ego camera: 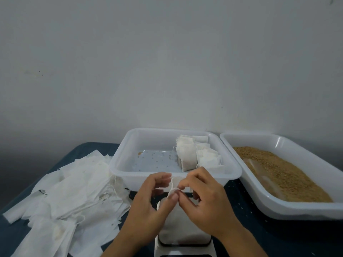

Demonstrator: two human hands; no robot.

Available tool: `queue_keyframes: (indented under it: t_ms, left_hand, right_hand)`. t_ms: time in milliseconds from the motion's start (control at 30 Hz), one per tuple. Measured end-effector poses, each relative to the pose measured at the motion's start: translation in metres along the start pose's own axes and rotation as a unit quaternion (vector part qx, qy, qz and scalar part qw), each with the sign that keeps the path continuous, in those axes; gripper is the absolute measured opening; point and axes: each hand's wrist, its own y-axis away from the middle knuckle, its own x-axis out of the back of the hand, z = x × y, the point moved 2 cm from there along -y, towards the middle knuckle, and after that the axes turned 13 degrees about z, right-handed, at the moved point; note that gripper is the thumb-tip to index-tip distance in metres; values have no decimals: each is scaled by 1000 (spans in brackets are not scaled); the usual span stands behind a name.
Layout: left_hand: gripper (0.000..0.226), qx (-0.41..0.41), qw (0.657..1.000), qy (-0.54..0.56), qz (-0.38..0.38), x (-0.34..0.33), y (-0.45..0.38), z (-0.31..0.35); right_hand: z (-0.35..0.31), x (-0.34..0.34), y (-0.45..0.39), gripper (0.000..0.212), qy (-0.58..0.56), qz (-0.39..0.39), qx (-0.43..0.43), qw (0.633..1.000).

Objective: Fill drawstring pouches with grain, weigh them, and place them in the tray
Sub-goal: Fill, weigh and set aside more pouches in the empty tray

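A filled white drawstring pouch sits on the small white scale at the near edge of the surface, its gathered neck raised between the two hands. The left hand has thumb and fingers curled and pinches the top of the pouch from the left; the right hand does the same from the right, fingertips closed on the neck or its string, though which of the two I cannot make out. Both wrists come in from the bottom of the view and cover the sides of the scale. Just behind the hands stands a translucent white tray, and in its right half several filled pouches stand upright, packed against one another, with a few loose grains scattered across the bare floor to their left. To the right, just beside that tray, is a second white tray that holds a layer of brown grain, heaped more toward its middle and far end. On the left of the surface lies a loose, overlapping pile of flat empty pouches, their thin strings trailing among them. The surface is covered in dark blue cloth, and a plain pale wall rises behind everything.
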Motion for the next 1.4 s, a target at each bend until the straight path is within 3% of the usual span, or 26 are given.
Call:
queue_keyframes:
  t_ms: [167,367,567,867,1033,1167,1400]
  left_hand:
    - [43,33,985,93,-145,-1,-3,4]
    - [56,28,981,61,-180,4,-2,13]
    - [58,53,982,22,-182,4,-1,12]
    - [11,71,982,-43,-168,5,-4,-2]
    - [19,0,984,-132,-121,5,-4,0]
    - [40,-70,975,-201,-70,6,-6,2]
    - [27,-75,973,-214,-50,8,-5,5]
  right_hand:
    - [1,5,-2,9,-41,-11,-8,999]
    - [-3,4,-3,11,-26,5,1,1000]
    - [-4,3,-3,23,-1,-31,0,1000]
    - [-6,6,-3,11,-99,-71,-64,990]
    - [-6,8,-6,11,-59,-75,-31,995]
    - [-3,7,-4,10,-39,-94,-42,994]
    - [-6,10,-4,21,-92,-161,-142,972]
